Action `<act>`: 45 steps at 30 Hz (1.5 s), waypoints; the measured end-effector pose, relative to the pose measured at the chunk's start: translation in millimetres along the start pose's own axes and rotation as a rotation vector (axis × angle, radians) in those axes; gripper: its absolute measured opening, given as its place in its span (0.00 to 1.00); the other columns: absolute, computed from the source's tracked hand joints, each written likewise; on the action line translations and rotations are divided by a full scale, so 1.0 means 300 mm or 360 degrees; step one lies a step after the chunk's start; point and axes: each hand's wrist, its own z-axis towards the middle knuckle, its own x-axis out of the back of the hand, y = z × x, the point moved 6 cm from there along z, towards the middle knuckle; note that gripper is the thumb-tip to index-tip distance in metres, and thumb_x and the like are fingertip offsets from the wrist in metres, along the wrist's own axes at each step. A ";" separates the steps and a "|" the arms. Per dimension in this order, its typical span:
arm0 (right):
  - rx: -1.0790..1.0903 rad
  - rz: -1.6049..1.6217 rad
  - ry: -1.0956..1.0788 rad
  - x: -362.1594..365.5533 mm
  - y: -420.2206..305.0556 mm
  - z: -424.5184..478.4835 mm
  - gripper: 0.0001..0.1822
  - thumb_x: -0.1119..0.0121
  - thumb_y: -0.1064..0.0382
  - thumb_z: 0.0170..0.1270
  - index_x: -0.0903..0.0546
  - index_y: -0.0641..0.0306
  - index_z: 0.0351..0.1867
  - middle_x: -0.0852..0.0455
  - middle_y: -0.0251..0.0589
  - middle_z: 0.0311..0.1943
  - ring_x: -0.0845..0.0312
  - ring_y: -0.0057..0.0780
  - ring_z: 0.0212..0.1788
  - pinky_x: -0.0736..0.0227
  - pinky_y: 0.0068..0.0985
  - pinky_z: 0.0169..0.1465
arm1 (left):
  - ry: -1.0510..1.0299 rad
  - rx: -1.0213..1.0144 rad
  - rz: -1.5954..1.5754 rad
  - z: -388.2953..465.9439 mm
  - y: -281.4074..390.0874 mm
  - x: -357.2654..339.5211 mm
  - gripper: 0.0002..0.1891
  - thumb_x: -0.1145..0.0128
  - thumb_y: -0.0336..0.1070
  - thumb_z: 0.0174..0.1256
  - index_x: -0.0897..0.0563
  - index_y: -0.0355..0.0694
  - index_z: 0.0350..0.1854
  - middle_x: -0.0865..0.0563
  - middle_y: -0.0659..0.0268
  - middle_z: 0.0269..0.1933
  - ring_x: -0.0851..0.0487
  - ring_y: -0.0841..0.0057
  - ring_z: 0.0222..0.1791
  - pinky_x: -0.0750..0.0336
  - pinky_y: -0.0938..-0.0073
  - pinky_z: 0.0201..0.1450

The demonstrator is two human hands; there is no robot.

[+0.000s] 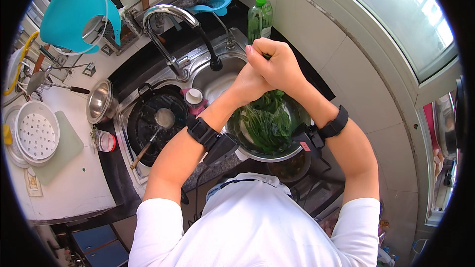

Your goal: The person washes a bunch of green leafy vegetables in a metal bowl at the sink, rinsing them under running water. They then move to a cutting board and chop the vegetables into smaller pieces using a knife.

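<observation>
My left hand [249, 83] and my right hand [277, 63] are pressed together above a metal bowl [274, 160] at the sink. My right fingers fold over the left hand, whose fingers are largely hidden. A bit of dark green shows between them, and leafy green vegetables [272, 96] appear just under my hands, so both seem closed around a bunch. More wet, dark green leaves [265, 128] lie in the bowl below. Behind my hands stands a green pump bottle [256, 20].
A chrome faucet [169, 35] with a black spout arches over the sink basin [211, 81]. Left of it, a black wok [135, 129] holds a ladle [164, 118]. A white cup-shaped item [193, 97] rests on a pink cloth [200, 109]. A tiled wall [356, 78] bounds the right side.
</observation>
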 end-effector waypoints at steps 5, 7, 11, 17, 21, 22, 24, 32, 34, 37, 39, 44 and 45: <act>-0.0078 0.0069 -0.0032 0.012 -0.006 0.008 0.14 0.43 0.66 0.60 0.32 0.70 0.21 0.36 0.41 0.15 0.45 0.24 0.20 0.37 0.25 0.26 | 0.0040 -0.0055 0.0144 0.004 0.031 -0.014 0.09 0.38 0.26 0.53 0.24 0.33 0.35 0.20 0.66 0.31 0.20 0.78 0.32 0.26 0.74 0.33; -0.0070 0.0092 -0.0047 0.018 -0.009 0.008 0.14 0.44 0.65 0.60 0.32 0.70 0.21 0.37 0.41 0.15 0.45 0.23 0.20 0.38 0.24 0.26 | 0.0066 -0.0069 0.0157 0.007 0.033 -0.023 0.07 0.39 0.25 0.53 0.24 0.33 0.32 0.20 0.66 0.27 0.20 0.77 0.29 0.26 0.74 0.30; -0.0085 0.0114 -0.0101 0.019 0.001 0.010 0.17 0.44 0.63 0.64 0.33 0.66 0.19 0.39 0.30 0.16 0.46 0.16 0.23 0.44 0.21 0.26 | 0.0031 -0.0093 0.0094 0.025 -0.015 -0.020 0.08 0.39 0.24 0.53 0.24 0.33 0.34 0.20 0.66 0.29 0.20 0.78 0.30 0.26 0.76 0.29; -0.0143 0.0136 -0.0282 0.038 0.046 0.016 0.12 0.39 0.58 0.62 0.26 0.65 0.33 0.26 0.35 0.28 0.33 0.21 0.33 0.32 0.23 0.41 | 0.0115 0.0087 -0.0232 0.028 -0.034 -0.031 0.13 0.40 0.22 0.51 0.25 0.34 0.40 0.20 0.68 0.34 0.20 0.79 0.32 0.25 0.76 0.31; -0.0401 0.0476 -0.0349 0.112 0.115 -0.052 0.53 0.30 0.43 0.52 0.48 0.60 0.73 0.38 0.54 0.68 0.45 0.42 0.72 0.49 0.40 0.71 | 0.0232 0.0073 -0.0300 0.018 -0.031 0.005 0.12 0.39 0.23 0.53 0.24 0.36 0.40 0.19 0.67 0.34 0.20 0.79 0.31 0.25 0.77 0.33; -0.0517 0.0514 -0.0352 0.124 0.147 -0.095 0.56 0.29 0.43 0.51 0.52 0.61 0.74 0.42 0.57 0.70 0.48 0.44 0.73 0.51 0.41 0.72 | 0.0275 0.0076 -0.0323 0.014 -0.035 0.025 0.12 0.40 0.23 0.52 0.24 0.36 0.40 0.19 0.67 0.34 0.20 0.79 0.31 0.25 0.77 0.34; -0.0708 0.0574 -0.0445 0.105 0.177 -0.179 0.62 0.28 0.43 0.50 0.59 0.65 0.75 0.48 0.62 0.72 0.53 0.48 0.75 0.57 0.41 0.73 | 0.0404 0.0075 -0.0297 0.012 -0.039 0.052 0.11 0.41 0.22 0.52 0.24 0.36 0.38 0.18 0.68 0.33 0.20 0.79 0.30 0.26 0.78 0.37; -0.0542 0.0318 -0.0141 -0.058 0.284 -0.270 0.54 0.25 0.64 0.47 0.50 0.66 0.72 0.30 0.46 0.62 0.34 0.31 0.64 0.38 0.27 0.65 | 0.0666 0.0139 -0.0385 0.054 -0.066 0.046 0.17 0.40 0.23 0.47 0.26 0.36 0.41 0.21 0.69 0.35 0.22 0.80 0.33 0.26 0.77 0.36; -0.0614 0.0195 -0.0060 -0.071 0.296 -0.270 0.51 0.25 0.63 0.47 0.46 0.67 0.70 0.28 0.44 0.60 0.33 0.30 0.63 0.36 0.27 0.63 | 0.0784 0.0109 -0.0352 0.050 -0.037 0.037 0.16 0.40 0.23 0.47 0.27 0.36 0.40 0.21 0.68 0.33 0.22 0.79 0.29 0.26 0.76 0.34; -0.0608 0.0192 0.0006 -0.080 0.297 -0.253 0.42 0.25 0.62 0.47 0.35 0.68 0.62 0.23 0.42 0.54 0.27 0.28 0.57 0.33 0.28 0.59 | 0.0986 0.0025 -0.0251 0.036 -0.010 0.035 0.14 0.39 0.25 0.47 0.27 0.36 0.37 0.20 0.67 0.30 0.22 0.78 0.25 0.25 0.74 0.31; -0.0605 0.0172 0.0004 -0.075 0.260 -0.246 0.39 0.25 0.61 0.47 0.33 0.68 0.59 0.21 0.41 0.52 0.25 0.28 0.54 0.32 0.27 0.58 | 0.1055 0.0008 -0.0133 0.026 -0.003 0.043 0.14 0.39 0.26 0.47 0.27 0.35 0.37 0.19 0.66 0.31 0.21 0.77 0.27 0.25 0.74 0.33; -0.0607 0.0176 0.0072 -0.087 0.275 -0.255 0.37 0.25 0.61 0.47 0.32 0.68 0.57 0.20 0.46 0.50 0.23 0.33 0.54 0.30 0.29 0.56 | 0.1037 -0.0111 0.0032 0.037 -0.027 0.043 0.16 0.38 0.27 0.46 0.26 0.33 0.39 0.18 0.63 0.34 0.19 0.75 0.32 0.24 0.73 0.38; -0.0616 0.0168 0.0081 -0.088 0.278 -0.257 0.37 0.25 0.60 0.46 0.32 0.68 0.57 0.19 0.48 0.50 0.22 0.35 0.54 0.30 0.30 0.56 | 0.1022 -0.0106 0.0058 0.037 -0.020 0.038 0.16 0.39 0.27 0.46 0.26 0.33 0.40 0.17 0.63 0.34 0.19 0.74 0.33 0.24 0.73 0.39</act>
